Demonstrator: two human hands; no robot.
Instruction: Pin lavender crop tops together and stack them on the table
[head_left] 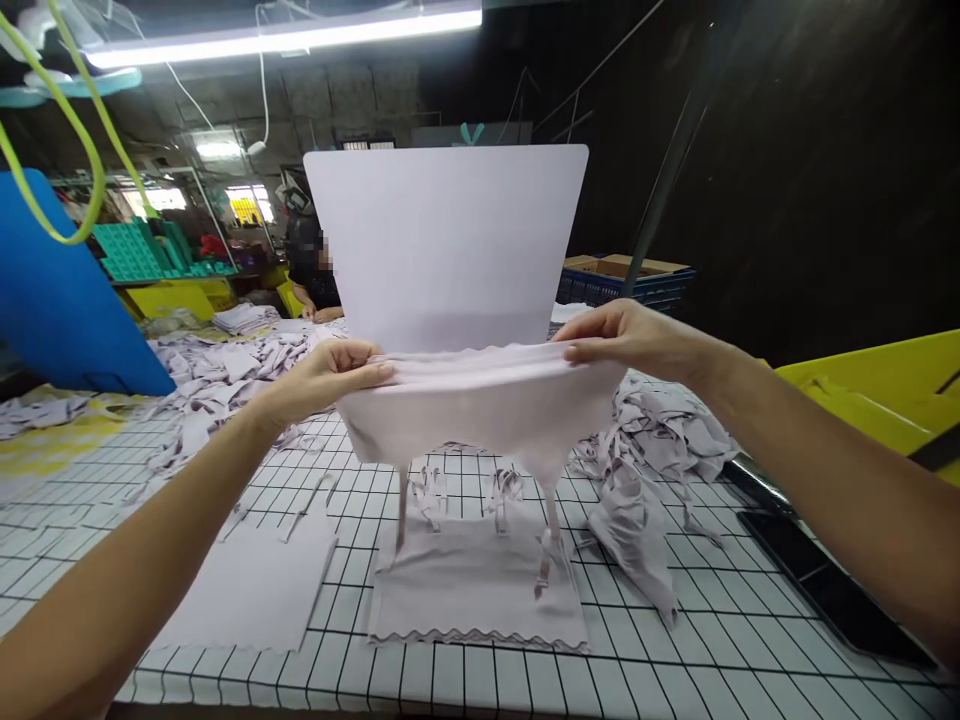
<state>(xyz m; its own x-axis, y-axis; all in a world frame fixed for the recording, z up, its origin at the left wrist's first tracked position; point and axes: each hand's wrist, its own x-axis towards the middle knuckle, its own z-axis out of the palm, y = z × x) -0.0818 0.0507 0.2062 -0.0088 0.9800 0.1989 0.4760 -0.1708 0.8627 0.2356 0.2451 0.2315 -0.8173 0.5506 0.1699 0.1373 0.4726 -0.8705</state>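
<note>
A pale lilac garment (480,410) with thin straps hangs above the table, stretched between my hands. My left hand (330,375) pinches its left upper edge, fingers closed on the cloth. My right hand (626,335) grips the right upper edge the same way. Behind the garment stands an upright pale board (446,240), wider at the top. Below the garment, a folded lilac piece (476,590) with a scalloped hem lies flat on the white gridded table (750,660). A second flat lilac piece (251,585) lies to its left.
Heaps of lilac garments (660,440) lie right of the board, with more (225,365) to its left. A black phone (832,585) rests at the table's right edge beside a yellow bin (885,385). A blue panel (52,290) stands at left. Another person (311,275) sits behind.
</note>
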